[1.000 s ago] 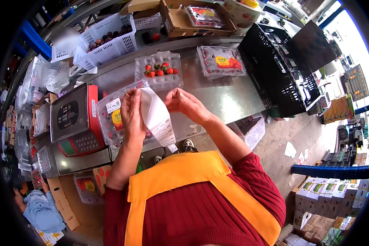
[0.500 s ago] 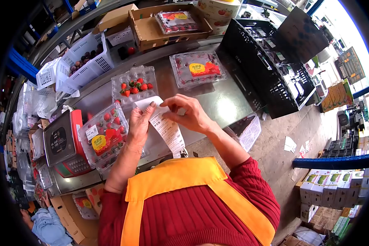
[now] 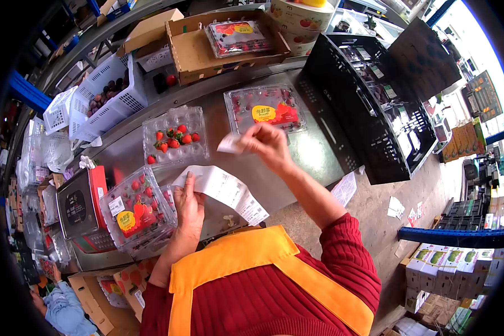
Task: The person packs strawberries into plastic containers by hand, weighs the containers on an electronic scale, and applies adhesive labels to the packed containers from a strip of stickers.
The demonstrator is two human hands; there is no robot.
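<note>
Between the thumb and fingers of my left hand point(image 3: 189, 208) is a curling strip of printed labels point(image 3: 221, 187). A single label point(image 3: 229, 144) is pinched in my right hand point(image 3: 266, 147), raised over the metal table. Just beyond that hand lies a closed clear box of strawberries point(image 3: 266, 109) with a red and yellow sticker. To the left, an open clear tray point(image 3: 175, 134) holds several loose strawberries. Beside my left hand, another closed strawberry box point(image 3: 135, 210) carries a white label and leans by a scale point(image 3: 81, 207).
A black crate point(image 3: 364, 101) stands at the right, with packs inside. Along the back are a cardboard tray point(image 3: 190, 64) with a strawberry box and a white basket point(image 3: 117, 106) of dark round fruit. Another person's blue sleeve point(image 3: 67, 311) shows at lower left.
My right hand has moved up and away from the strip, now with a separate label. My left hand has lowered with the strip, and the view has shifted slightly.
</note>
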